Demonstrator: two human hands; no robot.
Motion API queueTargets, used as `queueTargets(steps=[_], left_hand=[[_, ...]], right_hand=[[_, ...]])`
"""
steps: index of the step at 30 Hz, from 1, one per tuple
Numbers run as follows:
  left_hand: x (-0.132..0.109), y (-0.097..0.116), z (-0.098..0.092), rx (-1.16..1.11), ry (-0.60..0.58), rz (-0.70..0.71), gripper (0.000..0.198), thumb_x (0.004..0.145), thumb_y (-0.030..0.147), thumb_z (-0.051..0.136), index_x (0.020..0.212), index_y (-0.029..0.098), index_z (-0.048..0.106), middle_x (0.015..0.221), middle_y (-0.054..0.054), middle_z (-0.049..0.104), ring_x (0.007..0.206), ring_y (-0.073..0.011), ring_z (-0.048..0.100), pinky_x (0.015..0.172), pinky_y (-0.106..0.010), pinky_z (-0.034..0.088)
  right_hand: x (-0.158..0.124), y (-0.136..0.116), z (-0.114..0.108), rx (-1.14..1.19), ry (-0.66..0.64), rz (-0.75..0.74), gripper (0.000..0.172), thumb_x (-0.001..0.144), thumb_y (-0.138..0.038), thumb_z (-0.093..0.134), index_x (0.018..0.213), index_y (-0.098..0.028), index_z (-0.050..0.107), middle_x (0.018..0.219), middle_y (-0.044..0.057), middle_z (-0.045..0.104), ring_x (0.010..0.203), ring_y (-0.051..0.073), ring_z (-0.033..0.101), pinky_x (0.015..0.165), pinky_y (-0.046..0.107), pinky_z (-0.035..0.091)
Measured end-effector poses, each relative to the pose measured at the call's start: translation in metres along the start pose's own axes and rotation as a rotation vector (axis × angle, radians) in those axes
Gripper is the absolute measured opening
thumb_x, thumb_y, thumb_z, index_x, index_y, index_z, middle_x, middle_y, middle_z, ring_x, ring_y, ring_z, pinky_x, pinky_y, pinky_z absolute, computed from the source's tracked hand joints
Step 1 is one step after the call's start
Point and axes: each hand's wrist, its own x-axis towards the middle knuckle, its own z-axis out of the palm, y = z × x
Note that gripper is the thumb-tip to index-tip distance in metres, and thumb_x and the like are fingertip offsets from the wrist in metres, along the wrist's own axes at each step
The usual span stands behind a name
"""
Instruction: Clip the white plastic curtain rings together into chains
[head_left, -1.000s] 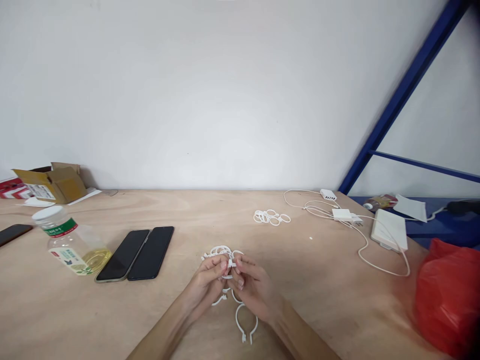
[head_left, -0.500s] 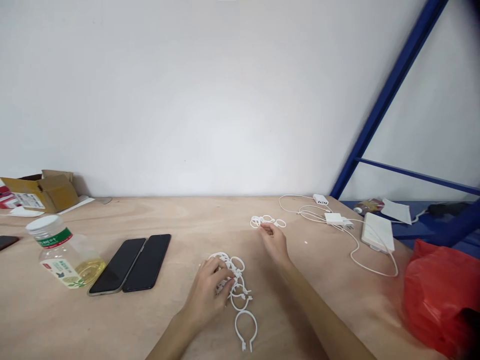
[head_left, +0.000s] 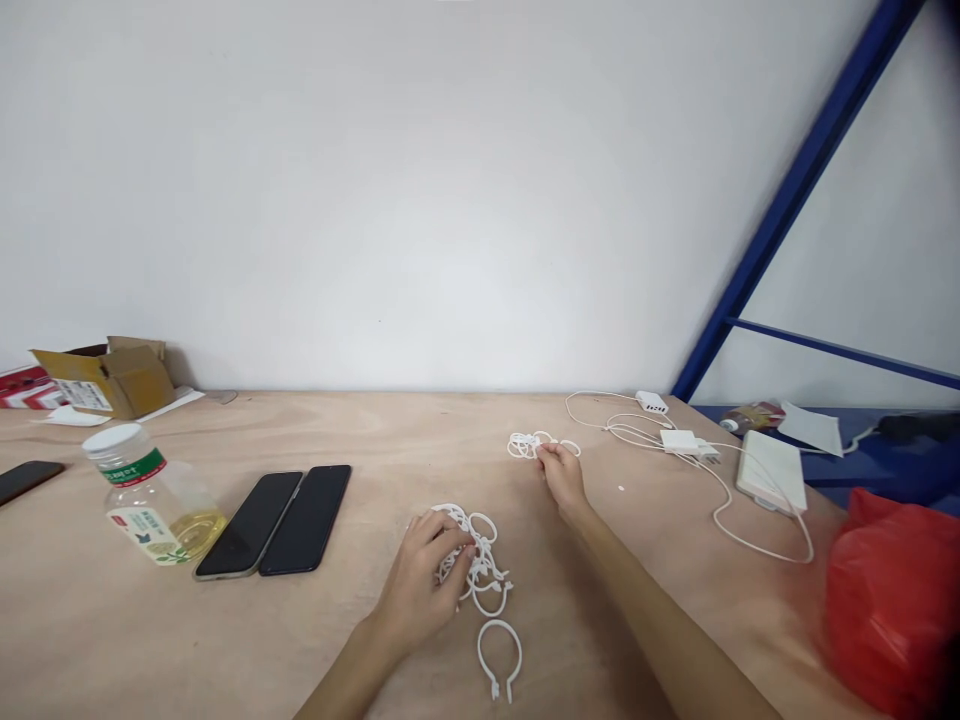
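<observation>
A pile of white plastic ring clips (head_left: 484, 560) lies on the wooden table in front of me. My left hand (head_left: 429, 565) is over its left side, thumb and index finger pinched at a ring in the pile; the palm side is hidden. One open ring clip (head_left: 499, 660) with a gap at its near end lies apart, closer to me. Farther off is a small group of closed white rings (head_left: 521, 445). My right hand (head_left: 562, 478) reaches to that group, its fingertips pinched on a ring at the group's near edge, which they partly cover.
Two dark phones (head_left: 306, 520) lie left of the pile, beside a capped plastic bottle (head_left: 150, 500) of yellow liquid. A cardboard box (head_left: 112, 380) stands at the back left. White cables and chargers (head_left: 679, 441), a white power bank (head_left: 771, 472) and a red bag (head_left: 892, 600) occupy the right.
The view has turned slightly left, so the things on the table appear shifted right. Both hands stay at their ring groups with little movement of the fingers.
</observation>
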Motion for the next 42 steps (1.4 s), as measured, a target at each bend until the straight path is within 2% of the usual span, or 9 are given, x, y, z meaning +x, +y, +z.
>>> queueTargets(steps=[9, 13, 21, 25, 29, 31, 34, 37, 42], left_hand=[[0.0, -0.002, 0.002, -0.058, 0.008, -0.068, 0.019, 0.092, 0.022, 0.045, 0.087, 0.02, 0.063, 0.086, -0.006, 0.063, 0.084, -0.0185, 0.056, 0.079, -0.033, 0.042], [0.0, -0.001, 0.0, -0.098, 0.027, -0.099, 0.019, 0.092, 0.024, 0.045, 0.087, 0.02, 0.063, 0.089, -0.006, 0.064, 0.087, -0.0187, 0.057, 0.079, -0.032, 0.043], [0.003, 0.006, 0.0, -0.25, 0.063, -0.305, 0.025, 0.091, 0.035, 0.046, 0.094, 0.018, 0.063, 0.092, -0.007, 0.066, 0.081, -0.0176, 0.059, 0.072, -0.028, 0.045], [0.001, 0.013, 0.0, -0.326, 0.069, -0.313, 0.028, 0.092, 0.037, 0.044, 0.098, 0.018, 0.063, 0.096, -0.008, 0.066, 0.087, -0.0189, 0.058, 0.077, -0.029, 0.046], [-0.002, 0.018, 0.002, -0.376, 0.048, -0.294, 0.026, 0.09, 0.038, 0.047, 0.092, 0.017, 0.062, 0.083, -0.005, 0.062, 0.079, -0.0175, 0.056, 0.071, -0.028, 0.045], [-0.003, 0.018, 0.003, -0.431, 0.035, -0.343, 0.027, 0.09, 0.04, 0.048, 0.086, 0.017, 0.06, 0.077, -0.004, 0.059, 0.072, -0.0156, 0.053, 0.067, -0.026, 0.044], [0.0, 0.019, 0.004, -0.566, 0.043, -0.417, 0.028, 0.089, 0.043, 0.05, 0.081, 0.017, 0.057, 0.074, -0.002, 0.057, 0.068, -0.0143, 0.052, 0.064, -0.025, 0.044], [0.006, 0.022, 0.0, -0.725, 0.022, -0.444, 0.029, 0.086, 0.045, 0.054, 0.079, 0.017, 0.056, 0.073, -0.002, 0.059, 0.068, -0.0142, 0.054, 0.065, -0.026, 0.045], [0.011, 0.021, -0.002, -0.855, -0.076, -0.479, 0.038, 0.087, 0.049, 0.049, 0.07, 0.016, 0.055, 0.066, -0.002, 0.056, 0.062, -0.0129, 0.051, 0.065, -0.027, 0.044]], right_hand=[[-0.076, -0.032, 0.008, 0.528, -0.365, 0.169, 0.045, 0.068, -0.059, 0.065, 0.059, -0.018, 0.052, 0.055, 0.003, 0.062, 0.046, 0.014, 0.054, 0.051, 0.027, 0.04], [-0.096, -0.038, 0.017, 0.443, -0.5, 0.174, 0.05, 0.072, -0.065, 0.058, 0.06, -0.017, 0.053, 0.055, 0.002, 0.059, 0.045, 0.013, 0.052, 0.052, 0.027, 0.036], [-0.126, -0.034, 0.028, 0.141, -0.746, -0.069, 0.052, 0.08, -0.062, 0.05, 0.055, -0.018, 0.042, 0.053, -0.005, 0.037, 0.051, 0.009, 0.033, 0.051, 0.024, 0.027], [-0.133, -0.038, 0.029, 0.125, -0.712, -0.168, 0.048, 0.084, -0.059, 0.048, 0.06, -0.018, 0.045, 0.061, -0.004, 0.038, 0.059, 0.01, 0.037, 0.056, 0.024, 0.031], [-0.134, -0.04, 0.029, 0.12, -0.673, -0.186, 0.047, 0.083, -0.061, 0.049, 0.066, -0.017, 0.054, 0.07, 0.0, 0.047, 0.067, 0.013, 0.044, 0.062, 0.026, 0.035], [-0.133, -0.039, 0.029, 0.15, -0.683, -0.14, 0.047, 0.079, -0.062, 0.055, 0.063, -0.017, 0.054, 0.067, -0.001, 0.047, 0.064, 0.012, 0.044, 0.06, 0.026, 0.035], [-0.13, -0.038, 0.027, 0.285, -0.723, 0.079, 0.048, 0.073, -0.06, 0.062, 0.057, -0.017, 0.049, 0.055, -0.005, 0.039, 0.049, 0.008, 0.031, 0.048, 0.023, 0.023], [-0.127, -0.04, 0.022, 0.442, -0.801, 0.293, 0.042, 0.076, -0.055, 0.06, 0.06, -0.017, 0.051, 0.057, -0.004, 0.048, 0.043, 0.005, 0.027, 0.044, 0.023, 0.013], [-0.127, -0.041, 0.019, 0.407, -0.868, 0.343, 0.035, 0.075, -0.045, 0.064, 0.059, -0.015, 0.055, 0.054, -0.001, 0.051, 0.045, 0.006, 0.031, 0.044, 0.023, 0.013]])
